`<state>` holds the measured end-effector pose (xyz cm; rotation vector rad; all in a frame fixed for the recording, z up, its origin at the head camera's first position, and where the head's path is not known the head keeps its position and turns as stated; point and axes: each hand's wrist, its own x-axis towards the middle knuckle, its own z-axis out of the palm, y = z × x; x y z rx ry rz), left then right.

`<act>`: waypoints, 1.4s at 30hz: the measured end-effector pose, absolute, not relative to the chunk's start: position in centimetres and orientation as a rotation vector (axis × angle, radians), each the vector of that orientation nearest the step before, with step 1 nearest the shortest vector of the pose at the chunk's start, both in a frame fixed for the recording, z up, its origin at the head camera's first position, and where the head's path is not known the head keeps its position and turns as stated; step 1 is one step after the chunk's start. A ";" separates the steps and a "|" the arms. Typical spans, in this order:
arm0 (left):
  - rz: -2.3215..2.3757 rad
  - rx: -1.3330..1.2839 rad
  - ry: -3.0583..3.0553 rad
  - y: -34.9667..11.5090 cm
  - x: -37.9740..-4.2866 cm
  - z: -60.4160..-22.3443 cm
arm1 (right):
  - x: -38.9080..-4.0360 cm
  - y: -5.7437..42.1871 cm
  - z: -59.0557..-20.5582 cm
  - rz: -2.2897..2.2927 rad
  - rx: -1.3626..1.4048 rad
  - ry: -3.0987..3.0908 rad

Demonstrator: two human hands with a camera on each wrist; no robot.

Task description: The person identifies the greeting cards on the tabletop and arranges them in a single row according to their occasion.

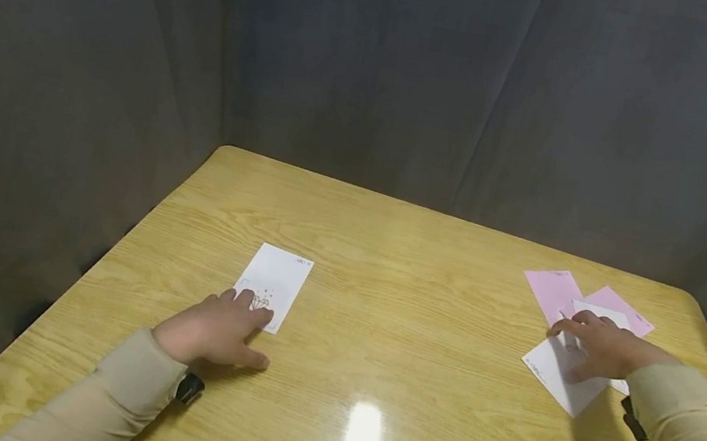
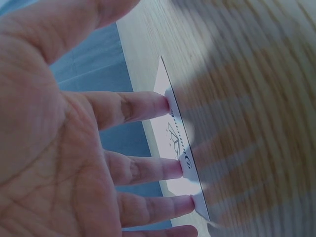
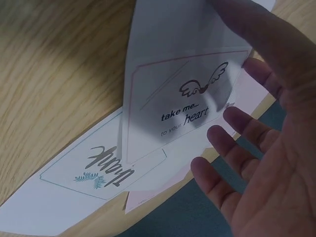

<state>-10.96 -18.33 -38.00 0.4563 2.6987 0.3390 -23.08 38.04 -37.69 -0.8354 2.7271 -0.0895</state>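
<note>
Toward the left of the table, a white card with a diamond drawing lies flat. My left hand reaches over its near end; in the left wrist view the straight fingers touch the card, thumb held apart. On the right, my right hand is over overlapping cards, fingers spread and slightly bent. Below its thumb is a white card reading "take me... to your heart", over another white card lettered "thank". Whether the right fingertips press on the cards, I cannot tell.
Two pink cards stick out at the far side of the right pile, partly covered. The wooden table has rounded far corners. Dark grey curtains hang behind it and at both sides. Light glares on the near tabletop.
</note>
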 end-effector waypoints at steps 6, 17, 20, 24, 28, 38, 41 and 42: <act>0.357 0.450 2.696 -18.2 -10.8 -38.3 | -23.1 37.9 -37.2 -0.012 -0.781 2.729; 0.365 0.484 2.707 -18.0 -10.7 -38.1 | -23.9 37.7 -37.0 0.028 -0.685 2.767; 0.367 0.468 2.711 -17.9 -10.6 -38.2 | -24.4 37.6 -36.5 0.019 -0.684 2.732; 0.349 0.454 2.728 -17.9 -10.5 -38.5 | -24.8 37.4 -35.3 -0.075 -0.706 2.633; 0.343 0.460 2.740 -18.0 -10.5 -38.5 | -25.0 37.2 -34.1 -0.197 -0.715 2.546; 0.362 0.457 2.721 -18.2 -11.0 -38.2 | -25.0 37.1 -32.0 -0.600 -0.440 2.532; 0.354 0.452 2.723 -18.2 -11.1 -38.1 | -25.0 37.0 -31.7 -0.698 -0.419 2.549; 0.348 0.451 2.725 -18.2 -11.1 -38.1 | -25.0 36.9 -31.6 -0.739 -0.407 2.546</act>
